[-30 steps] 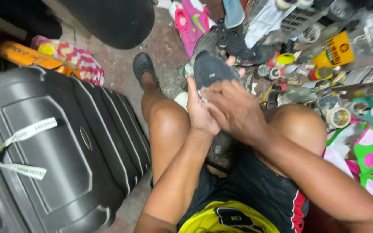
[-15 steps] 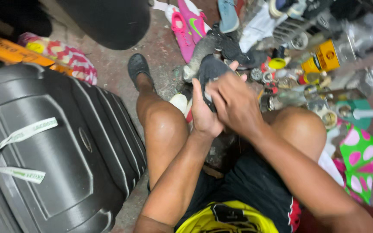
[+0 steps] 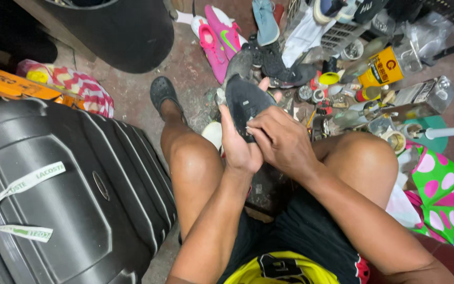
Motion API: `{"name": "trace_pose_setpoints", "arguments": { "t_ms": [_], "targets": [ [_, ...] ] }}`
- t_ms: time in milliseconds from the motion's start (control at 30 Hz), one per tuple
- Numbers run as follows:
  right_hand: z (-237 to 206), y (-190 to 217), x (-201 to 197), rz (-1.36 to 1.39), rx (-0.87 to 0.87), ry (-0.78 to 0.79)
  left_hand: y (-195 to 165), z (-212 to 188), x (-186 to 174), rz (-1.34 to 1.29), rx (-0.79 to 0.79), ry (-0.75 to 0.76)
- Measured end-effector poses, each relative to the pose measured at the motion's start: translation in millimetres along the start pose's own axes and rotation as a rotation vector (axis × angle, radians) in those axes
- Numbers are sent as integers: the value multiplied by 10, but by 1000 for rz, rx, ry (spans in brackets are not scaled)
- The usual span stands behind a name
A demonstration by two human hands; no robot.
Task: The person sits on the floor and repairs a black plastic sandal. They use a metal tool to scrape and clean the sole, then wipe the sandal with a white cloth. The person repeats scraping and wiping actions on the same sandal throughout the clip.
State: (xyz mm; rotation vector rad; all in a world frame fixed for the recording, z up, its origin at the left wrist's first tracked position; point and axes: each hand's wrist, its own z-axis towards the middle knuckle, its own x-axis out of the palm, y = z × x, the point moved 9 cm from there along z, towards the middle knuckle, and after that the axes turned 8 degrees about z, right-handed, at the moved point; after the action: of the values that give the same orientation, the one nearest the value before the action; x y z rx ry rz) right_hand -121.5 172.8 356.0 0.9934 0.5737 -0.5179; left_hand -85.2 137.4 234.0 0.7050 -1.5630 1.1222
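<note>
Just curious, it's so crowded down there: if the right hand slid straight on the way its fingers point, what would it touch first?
The right hand points leftward, its fingertips already on the dark shoe; going on, it would likely meet the left hand cradling that shoe.

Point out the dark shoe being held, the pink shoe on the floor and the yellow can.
dark shoe (image 3: 244, 100), head view, on its sole
pink shoe (image 3: 214, 50), head view, on its upper
yellow can (image 3: 382, 67), head view, on its side

A matt, dark shoe sole (image 3: 245, 102) of rubbery look is seen. The suitcase (image 3: 64, 194) is of ribbed, semi-glossy grey plastic. The floor (image 3: 185, 68) appears as rough, stained concrete. A yellow can (image 3: 382, 68) of glossy metal is shown.
</note>
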Motion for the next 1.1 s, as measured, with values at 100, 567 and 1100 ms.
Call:
{"name": "trace_pose_setpoints", "arguments": {
  "t_ms": [100,567,1100],
  "targets": [
    [176,-137,-13,-259,17,-79,80,-75,-41,121,1,-73],
    [-598,-752,-68,382,519,-143,-346,-64,124,-183,11,27],
    [-391,34,-85,-134,-18,-139,-318,-65,255,66,92,1]
  ]
}}
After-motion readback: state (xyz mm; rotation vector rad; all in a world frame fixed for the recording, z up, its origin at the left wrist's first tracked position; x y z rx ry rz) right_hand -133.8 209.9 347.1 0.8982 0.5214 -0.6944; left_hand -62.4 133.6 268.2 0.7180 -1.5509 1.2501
